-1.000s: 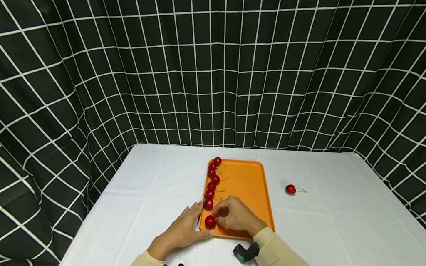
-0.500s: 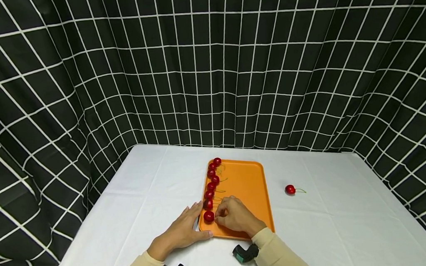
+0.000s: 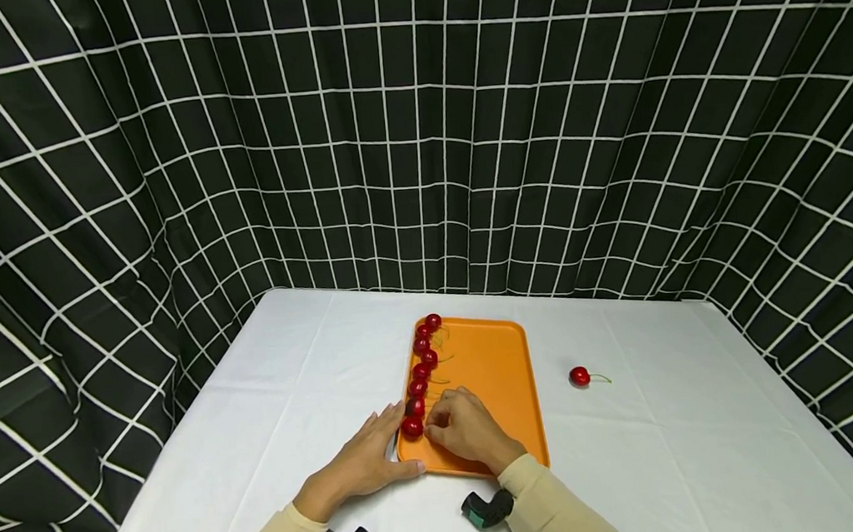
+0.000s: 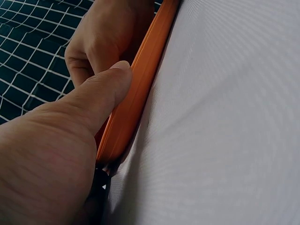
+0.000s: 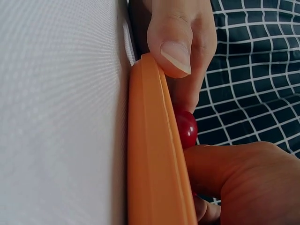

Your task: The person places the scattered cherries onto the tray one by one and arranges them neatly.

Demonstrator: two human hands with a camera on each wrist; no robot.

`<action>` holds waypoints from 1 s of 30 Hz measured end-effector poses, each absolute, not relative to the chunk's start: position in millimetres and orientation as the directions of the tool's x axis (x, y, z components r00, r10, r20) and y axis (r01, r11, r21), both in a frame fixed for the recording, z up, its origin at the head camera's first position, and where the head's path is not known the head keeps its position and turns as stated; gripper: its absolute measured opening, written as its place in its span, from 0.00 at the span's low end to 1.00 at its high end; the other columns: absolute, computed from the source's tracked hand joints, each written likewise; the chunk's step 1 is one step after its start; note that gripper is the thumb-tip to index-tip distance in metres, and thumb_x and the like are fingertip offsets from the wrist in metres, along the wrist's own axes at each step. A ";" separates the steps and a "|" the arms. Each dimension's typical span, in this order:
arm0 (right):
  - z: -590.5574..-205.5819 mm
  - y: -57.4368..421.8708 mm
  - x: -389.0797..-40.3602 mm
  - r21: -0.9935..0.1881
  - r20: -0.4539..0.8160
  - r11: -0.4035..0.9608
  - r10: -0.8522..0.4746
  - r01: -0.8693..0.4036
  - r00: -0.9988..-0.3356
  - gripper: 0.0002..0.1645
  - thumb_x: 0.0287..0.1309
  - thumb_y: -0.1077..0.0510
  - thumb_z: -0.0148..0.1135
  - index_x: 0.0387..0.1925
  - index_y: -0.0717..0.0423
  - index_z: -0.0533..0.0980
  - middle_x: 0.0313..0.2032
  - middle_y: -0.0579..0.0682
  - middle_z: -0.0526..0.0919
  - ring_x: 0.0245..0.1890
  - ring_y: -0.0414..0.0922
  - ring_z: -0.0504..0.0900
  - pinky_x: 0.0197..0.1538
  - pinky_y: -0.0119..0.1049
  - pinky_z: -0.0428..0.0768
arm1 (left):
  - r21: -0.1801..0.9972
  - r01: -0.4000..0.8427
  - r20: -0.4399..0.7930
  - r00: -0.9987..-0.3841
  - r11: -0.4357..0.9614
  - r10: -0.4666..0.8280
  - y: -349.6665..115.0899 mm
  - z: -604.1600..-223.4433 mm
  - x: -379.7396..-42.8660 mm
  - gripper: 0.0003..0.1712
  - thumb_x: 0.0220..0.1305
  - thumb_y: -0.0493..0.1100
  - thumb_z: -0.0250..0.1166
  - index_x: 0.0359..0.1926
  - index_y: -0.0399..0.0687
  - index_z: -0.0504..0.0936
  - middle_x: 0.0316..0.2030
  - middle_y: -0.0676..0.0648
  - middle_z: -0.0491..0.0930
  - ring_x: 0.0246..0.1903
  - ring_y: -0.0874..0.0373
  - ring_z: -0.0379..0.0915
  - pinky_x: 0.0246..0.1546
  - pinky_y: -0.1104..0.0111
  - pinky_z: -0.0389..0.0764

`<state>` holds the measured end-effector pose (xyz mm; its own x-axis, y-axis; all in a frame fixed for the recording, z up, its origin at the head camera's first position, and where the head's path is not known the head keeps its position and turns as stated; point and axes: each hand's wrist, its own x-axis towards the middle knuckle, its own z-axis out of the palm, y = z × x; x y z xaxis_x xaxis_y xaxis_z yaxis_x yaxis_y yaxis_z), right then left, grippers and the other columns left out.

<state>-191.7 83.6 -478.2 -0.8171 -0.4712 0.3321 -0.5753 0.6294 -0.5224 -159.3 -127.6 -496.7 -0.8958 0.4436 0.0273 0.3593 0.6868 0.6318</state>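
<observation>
Along the left side of an orange tray runs a row of several red cherries, their stems pointing right. The nearest cherry sits at the near end of this row, inside the tray. My right hand is just right of it, thumb and fingers pinched together at its stem side; the stem itself is hidden by the fingers. My left hand rests at the tray's near left corner, fingers straight along the left edge. In the left wrist view its thumb lies against the orange rim.
A single cherry with a green stem lies on the white tablecloth right of the tray. Black curtain with a white grid surrounds the table at the back and sides.
The nearest cherry has shifted away from me and slightly left, up close to the row, with my right hand moving slightly alongside it. My left hand has stayed in place.
</observation>
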 end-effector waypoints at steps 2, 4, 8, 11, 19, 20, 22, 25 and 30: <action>-478.0 83.2 -191.7 -0.521 0.336 0.627 -0.473 -0.579 -0.814 0.06 0.48 0.58 0.73 0.21 0.47 0.83 0.22 0.34 0.72 0.29 0.38 0.68 0.32 0.31 0.71 | 0.631 0.362 0.030 -0.895 0.686 0.444 -127.9 -496.7 -159.3 0.61 0.53 0.72 0.64 0.75 0.42 0.51 0.72 0.41 0.51 0.71 0.48 0.43 0.70 0.54 0.44; -477.5 83.2 -191.3 -0.518 0.339 0.625 -0.476 -0.584 -0.811 0.05 0.48 0.58 0.73 0.22 0.47 0.83 0.23 0.34 0.73 0.29 0.38 0.68 0.33 0.31 0.71 | 0.637 0.360 0.031 -0.896 0.682 0.444 -127.9 -496.5 -159.3 0.61 0.53 0.71 0.64 0.75 0.41 0.51 0.72 0.40 0.51 0.71 0.47 0.42 0.70 0.53 0.44; -476.6 84.6 -190.8 -0.522 0.347 0.615 -0.480 -0.591 -0.806 0.04 0.47 0.59 0.73 0.23 0.49 0.84 0.24 0.35 0.74 0.30 0.39 0.68 0.33 0.32 0.71 | 0.644 0.355 0.026 -0.896 0.678 0.444 -128.0 -496.2 -158.9 0.60 0.53 0.71 0.65 0.75 0.42 0.51 0.73 0.42 0.50 0.71 0.47 0.42 0.70 0.52 0.44; -474.8 87.7 -191.3 -0.542 0.346 0.604 -0.474 -0.585 -0.810 0.03 0.47 0.61 0.72 0.25 0.50 0.85 0.24 0.36 0.75 0.29 0.39 0.68 0.33 0.33 0.71 | 0.639 0.359 0.027 -0.895 0.681 0.446 -127.5 -496.0 -159.3 0.60 0.53 0.71 0.65 0.75 0.42 0.51 0.73 0.43 0.51 0.71 0.48 0.42 0.70 0.53 0.44; -457.2 109.5 -201.7 -0.700 0.380 0.486 -0.367 -0.523 -0.849 0.03 0.50 0.61 0.72 0.29 0.50 0.85 0.27 0.36 0.80 0.35 0.44 0.75 0.42 0.43 0.74 | 0.623 0.361 0.023 -0.895 0.694 0.446 -126.0 -494.7 -159.8 0.62 0.52 0.72 0.65 0.75 0.41 0.51 0.73 0.42 0.51 0.71 0.49 0.42 0.70 0.54 0.42; -453.3 115.0 -204.0 -0.719 0.393 0.460 -0.350 -0.521 -0.850 0.04 0.50 0.61 0.72 0.30 0.50 0.85 0.29 0.37 0.82 0.36 0.46 0.76 0.43 0.46 0.74 | 0.621 0.361 0.021 -0.895 0.696 0.445 -125.7 -494.5 -160.0 0.62 0.52 0.72 0.65 0.75 0.41 0.51 0.73 0.42 0.50 0.71 0.49 0.42 0.70 0.55 0.42; -445.2 126.6 -208.1 -0.758 0.407 0.406 -0.318 -0.511 -0.856 0.05 0.51 0.62 0.72 0.31 0.50 0.85 0.32 0.41 0.84 0.38 0.50 0.76 0.45 0.49 0.73 | 0.622 0.360 0.024 -0.896 0.695 0.443 -125.6 -494.1 -160.3 0.62 0.52 0.72 0.65 0.75 0.41 0.50 0.73 0.42 0.51 0.71 0.49 0.42 0.71 0.55 0.41; -431.4 145.9 -212.8 -0.788 0.437 0.335 -0.287 -0.517 -0.853 0.05 0.53 0.64 0.71 0.34 0.55 0.84 0.36 0.48 0.85 0.38 0.54 0.75 0.43 0.46 0.72 | 0.624 0.358 0.025 -0.897 0.694 0.441 -126.1 -494.1 -160.5 0.62 0.51 0.71 0.66 0.75 0.41 0.50 0.73 0.41 0.51 0.72 0.49 0.42 0.71 0.55 0.41; -392.1 178.1 -206.8 -0.787 0.475 0.311 -0.248 -0.534 -0.844 0.07 0.53 0.68 0.69 0.36 0.66 0.83 0.37 0.60 0.84 0.35 0.58 0.70 0.34 0.36 0.68 | 0.633 0.360 0.028 -0.895 0.685 0.445 -126.1 -496.2 -159.8 0.62 0.51 0.70 0.67 0.75 0.41 0.50 0.73 0.42 0.51 0.71 0.49 0.42 0.70 0.54 0.40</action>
